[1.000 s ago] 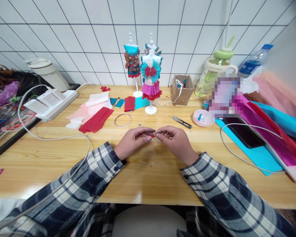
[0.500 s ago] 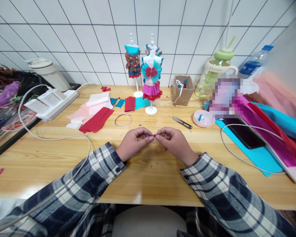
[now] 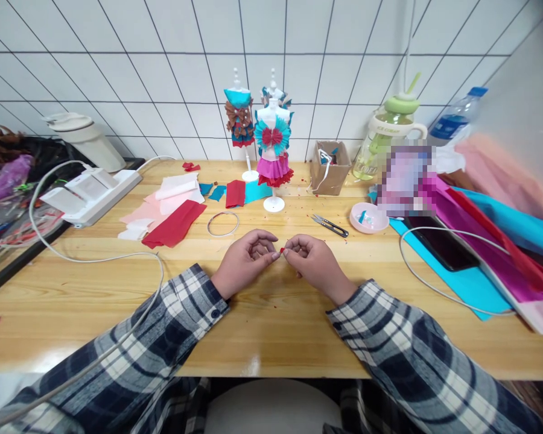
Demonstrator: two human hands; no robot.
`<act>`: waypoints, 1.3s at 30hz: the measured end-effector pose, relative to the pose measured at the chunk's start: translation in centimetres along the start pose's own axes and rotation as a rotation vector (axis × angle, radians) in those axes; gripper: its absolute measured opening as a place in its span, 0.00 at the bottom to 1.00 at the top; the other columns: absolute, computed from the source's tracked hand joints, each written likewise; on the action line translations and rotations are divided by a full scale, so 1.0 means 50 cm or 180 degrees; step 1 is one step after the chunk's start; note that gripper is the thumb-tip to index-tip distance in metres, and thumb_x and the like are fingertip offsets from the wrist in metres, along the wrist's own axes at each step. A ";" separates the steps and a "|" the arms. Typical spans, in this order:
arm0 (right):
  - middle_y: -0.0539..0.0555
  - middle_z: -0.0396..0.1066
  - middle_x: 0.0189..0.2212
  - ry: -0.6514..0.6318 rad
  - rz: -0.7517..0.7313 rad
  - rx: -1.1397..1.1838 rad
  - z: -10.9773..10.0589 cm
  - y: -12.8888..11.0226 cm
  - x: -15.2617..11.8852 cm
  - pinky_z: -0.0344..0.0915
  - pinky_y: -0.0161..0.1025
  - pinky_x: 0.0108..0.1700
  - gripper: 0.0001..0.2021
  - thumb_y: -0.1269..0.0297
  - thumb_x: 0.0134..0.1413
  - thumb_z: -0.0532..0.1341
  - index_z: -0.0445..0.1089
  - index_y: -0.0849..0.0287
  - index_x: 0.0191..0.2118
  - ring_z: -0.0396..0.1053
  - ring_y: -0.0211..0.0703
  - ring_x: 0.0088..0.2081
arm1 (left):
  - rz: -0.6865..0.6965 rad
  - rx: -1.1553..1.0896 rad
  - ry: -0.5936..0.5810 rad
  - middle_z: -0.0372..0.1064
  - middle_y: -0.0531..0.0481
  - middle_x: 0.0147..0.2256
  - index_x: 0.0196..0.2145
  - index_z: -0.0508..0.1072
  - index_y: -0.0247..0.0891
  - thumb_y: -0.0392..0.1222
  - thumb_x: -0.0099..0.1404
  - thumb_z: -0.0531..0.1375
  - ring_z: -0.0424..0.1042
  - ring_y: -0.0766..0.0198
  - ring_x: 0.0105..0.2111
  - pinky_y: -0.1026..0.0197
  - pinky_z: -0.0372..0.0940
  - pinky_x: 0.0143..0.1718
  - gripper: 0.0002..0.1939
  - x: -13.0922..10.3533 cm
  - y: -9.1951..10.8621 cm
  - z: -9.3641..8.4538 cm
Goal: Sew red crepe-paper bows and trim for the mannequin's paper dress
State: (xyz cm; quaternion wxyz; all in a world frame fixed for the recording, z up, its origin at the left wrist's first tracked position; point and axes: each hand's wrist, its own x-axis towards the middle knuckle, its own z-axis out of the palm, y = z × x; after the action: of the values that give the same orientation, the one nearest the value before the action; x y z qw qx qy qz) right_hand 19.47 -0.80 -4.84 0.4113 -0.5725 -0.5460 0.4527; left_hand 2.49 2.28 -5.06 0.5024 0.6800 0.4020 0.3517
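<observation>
Between the thumb and fingertips of my right hand [image 3: 314, 260] is a tiny red scrap [image 3: 282, 250], perhaps paper or cloth; most of it is hidden. My left hand [image 3: 245, 260] faces it from the left, its thumb and fingers parted. The left thumb tip comes close to the scrap, and I cannot tell whether it touches. Beyond the hands stands a small white dress form [image 3: 272, 120] in a turquoise pleated top with a red bow and a pink skirt. A second dressed form [image 3: 238, 114] is behind it, to the left.
Thread snips [image 3: 330, 226] and a pink dish [image 3: 369, 218] lie right of centre. A bangle-like ring [image 3: 222, 223] and a red sheet [image 3: 175, 223] are on the left. A cardboard box [image 3: 329, 169] stands near the wall. A cable [image 3: 117, 256] crosses my left sleeve.
My left fingers have spread from a pinch and come away from the red scrap. My right hand still pinches it. The view has shifted slightly.
</observation>
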 end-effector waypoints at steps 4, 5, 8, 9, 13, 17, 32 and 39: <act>0.46 0.66 0.21 -0.0021 0.0032 0.0007 0.004 0.005 0.001 0.57 0.30 0.20 0.07 0.60 0.45 0.60 0.68 0.59 0.28 0.59 0.31 0.18 | 0.0043 0.0451 -0.0069 0.68 0.50 0.30 0.38 0.71 0.34 0.44 0.58 0.63 0.66 0.67 0.28 0.63 0.63 0.32 0.12 -0.001 0.006 -0.005; 0.46 0.66 0.21 -0.0026 0.0031 -0.0009 0.005 0.007 0.001 0.58 0.31 0.20 0.07 0.61 0.45 0.60 0.68 0.59 0.28 0.59 0.31 0.19 | 0.0054 0.0493 -0.0132 0.69 0.50 0.31 0.38 0.71 0.34 0.44 0.59 0.62 0.66 0.67 0.29 0.63 0.64 0.33 0.12 -0.001 0.007 -0.005; 0.46 0.66 0.20 0.0028 0.0027 -0.0069 0.004 0.010 0.004 0.58 0.31 0.21 0.05 0.63 0.44 0.59 0.68 0.59 0.28 0.60 0.32 0.19 | 0.0118 0.0498 -0.0383 0.70 0.48 0.34 0.40 0.71 0.35 0.42 0.59 0.61 0.67 0.66 0.31 0.62 0.65 0.35 0.12 -0.001 0.004 -0.007; 0.46 0.66 0.20 0.0069 0.0032 -0.0093 0.003 0.011 0.005 0.58 0.31 0.22 0.05 0.63 0.44 0.59 0.68 0.59 0.28 0.60 0.32 0.19 | 0.0156 0.0491 -0.0447 0.71 0.47 0.35 0.42 0.71 0.35 0.41 0.58 0.61 0.68 0.65 0.32 0.61 0.65 0.36 0.14 -0.001 0.002 -0.008; 0.47 0.69 0.21 0.0200 -0.0141 -0.0421 -0.003 0.012 0.005 0.59 0.31 0.24 0.06 0.63 0.45 0.59 0.70 0.59 0.29 0.62 0.33 0.20 | 0.0164 0.0419 -0.0206 0.71 0.46 0.38 0.46 0.70 0.35 0.40 0.60 0.59 0.69 0.62 0.38 0.59 0.65 0.41 0.16 0.003 -0.003 -0.014; 0.47 0.70 0.22 0.0234 -0.0533 -0.0803 -0.003 0.011 -0.003 0.59 0.31 0.26 0.06 0.63 0.47 0.60 0.72 0.58 0.29 0.62 0.33 0.22 | 0.0294 0.0720 0.0053 0.71 0.46 0.35 0.34 0.75 0.36 0.45 0.61 0.60 0.70 0.61 0.38 0.58 0.63 0.44 0.10 0.009 0.001 -0.022; 0.49 0.70 0.23 0.0043 -0.0339 -0.0331 0.006 0.000 -0.011 0.60 0.32 0.25 0.07 0.61 0.48 0.60 0.70 0.59 0.30 0.62 0.33 0.22 | -0.0226 -0.0229 -0.0123 0.68 0.51 0.30 0.30 0.70 0.34 0.48 0.57 0.63 0.67 0.65 0.31 0.63 0.62 0.36 0.13 0.004 0.009 -0.009; 0.49 0.70 0.25 -0.0137 -0.0398 -0.0126 -0.005 0.006 -0.008 0.60 0.32 0.24 0.08 0.61 0.49 0.60 0.71 0.59 0.34 0.61 0.31 0.20 | -0.0393 -0.0322 -0.0252 0.70 0.51 0.31 0.33 0.72 0.34 0.49 0.58 0.62 0.68 0.65 0.32 0.62 0.62 0.38 0.13 0.002 0.004 -0.009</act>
State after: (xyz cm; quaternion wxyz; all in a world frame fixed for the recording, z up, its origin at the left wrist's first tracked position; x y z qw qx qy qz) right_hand 19.77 -1.20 -5.04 0.4155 -0.5354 -0.5983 0.4275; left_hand 2.19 2.53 -4.76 0.5723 0.6410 0.4047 0.3128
